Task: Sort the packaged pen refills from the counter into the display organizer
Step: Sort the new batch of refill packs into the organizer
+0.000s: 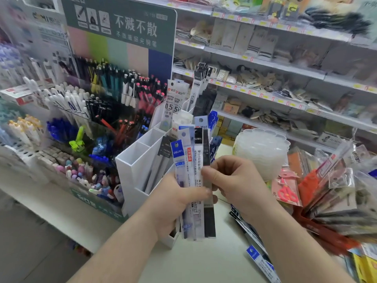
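i keep the refill packs (195,180) fanned upright over the counter's (204,262) left edge so labels show; left hand (173,203) grips the bundle, right hand (230,178) pinches one, beside the white organizer (140,160); more packs (257,250) lie toward the counter's right.

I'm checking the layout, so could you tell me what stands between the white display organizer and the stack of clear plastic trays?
In the head view, the fanned refill packets held in both hands stand between the organizer and trays.
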### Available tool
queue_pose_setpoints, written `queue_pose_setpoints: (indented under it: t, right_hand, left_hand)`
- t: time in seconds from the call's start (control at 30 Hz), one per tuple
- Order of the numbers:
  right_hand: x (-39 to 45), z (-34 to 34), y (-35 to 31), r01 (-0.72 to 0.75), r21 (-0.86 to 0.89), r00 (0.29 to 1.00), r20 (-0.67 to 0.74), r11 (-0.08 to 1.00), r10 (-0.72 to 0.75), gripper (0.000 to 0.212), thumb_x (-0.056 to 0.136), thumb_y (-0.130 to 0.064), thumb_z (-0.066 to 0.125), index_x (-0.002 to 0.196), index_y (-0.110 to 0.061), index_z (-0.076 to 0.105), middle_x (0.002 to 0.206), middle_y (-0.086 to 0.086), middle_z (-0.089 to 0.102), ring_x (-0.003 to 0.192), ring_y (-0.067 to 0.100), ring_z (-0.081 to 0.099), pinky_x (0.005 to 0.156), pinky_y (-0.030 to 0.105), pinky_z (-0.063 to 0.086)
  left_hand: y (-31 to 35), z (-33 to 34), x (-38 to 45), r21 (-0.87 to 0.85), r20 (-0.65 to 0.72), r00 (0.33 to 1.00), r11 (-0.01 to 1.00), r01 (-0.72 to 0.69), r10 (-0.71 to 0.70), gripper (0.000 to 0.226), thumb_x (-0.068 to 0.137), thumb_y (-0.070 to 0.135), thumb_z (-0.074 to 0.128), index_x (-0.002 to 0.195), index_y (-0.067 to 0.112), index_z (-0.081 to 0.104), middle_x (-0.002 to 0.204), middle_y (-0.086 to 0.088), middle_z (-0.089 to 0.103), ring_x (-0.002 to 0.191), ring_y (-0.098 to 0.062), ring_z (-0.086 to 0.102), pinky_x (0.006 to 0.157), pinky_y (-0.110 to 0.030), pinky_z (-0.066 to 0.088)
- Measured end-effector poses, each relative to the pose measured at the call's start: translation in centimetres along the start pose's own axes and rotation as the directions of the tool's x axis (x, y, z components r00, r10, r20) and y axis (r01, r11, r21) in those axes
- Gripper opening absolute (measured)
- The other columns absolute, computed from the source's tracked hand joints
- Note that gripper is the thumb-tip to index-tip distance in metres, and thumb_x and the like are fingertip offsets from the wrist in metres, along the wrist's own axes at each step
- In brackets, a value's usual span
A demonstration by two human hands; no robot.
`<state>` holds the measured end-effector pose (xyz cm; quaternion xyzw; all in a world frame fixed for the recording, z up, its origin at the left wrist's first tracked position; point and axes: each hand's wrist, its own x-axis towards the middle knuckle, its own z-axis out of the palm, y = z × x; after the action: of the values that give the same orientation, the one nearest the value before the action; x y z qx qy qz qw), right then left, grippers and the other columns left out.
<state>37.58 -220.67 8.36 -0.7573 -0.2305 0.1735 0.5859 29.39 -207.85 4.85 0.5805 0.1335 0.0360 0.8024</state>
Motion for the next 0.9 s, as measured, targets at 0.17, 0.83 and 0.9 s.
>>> queue_pose_setpoints:
  t: [0.17,0.83,0.9]
  right_hand:
    - [-0.4,-0.7,1.1,-0.027,0.137,0.993,-0.107,0.990,0.042,0.022,0.091,-0.011,0.068,0.080,0.006,0.060,0.060,0.008,0.051,0.044,0.011,0.038,0.043,0.023,0.032]
    - [1.5,-2.7,1.5,-0.004,0.316,0.891,-0.430,0.949,0.147,0.014,0.091,-0.023,0.068,0.082,-0.014,0.072,0.057,-0.005,0.058,0.054,0.011,0.046,0.060,0.032,0.042]
    - [2.1,-3.1,1.4,0.011,0.337,0.880,-0.450,0.942,0.151,0.015,0.091,-0.020,0.067,0.079,-0.012,0.069,0.050,-0.005,0.049,0.043,0.006,0.037,0.048,0.022,0.034]
  left_hand:
    - [-0.1,-0.1,0.2,0.004,-0.030,0.999,0.999,0.036,-0.036,0.034,0.080,-0.004,0.072,0.110,0.011,0.066,0.099,-0.016,0.075,0.092,-0.033,0.073,0.078,-0.048,0.060]
    - [1.1,-2.0,-0.6,0.142,-0.330,0.936,0.987,-0.081,0.124,0.036,0.079,-0.004,0.074,0.107,0.018,0.067,0.090,0.004,0.077,0.086,-0.014,0.074,0.081,-0.039,0.057]
    - [1.6,-2.6,-0.6,0.143,-0.382,0.911,0.984,-0.107,0.154,0.037,0.079,-0.004,0.074,0.108,0.019,0.067,0.093,0.003,0.077,0.092,-0.019,0.073,0.086,-0.046,0.057]
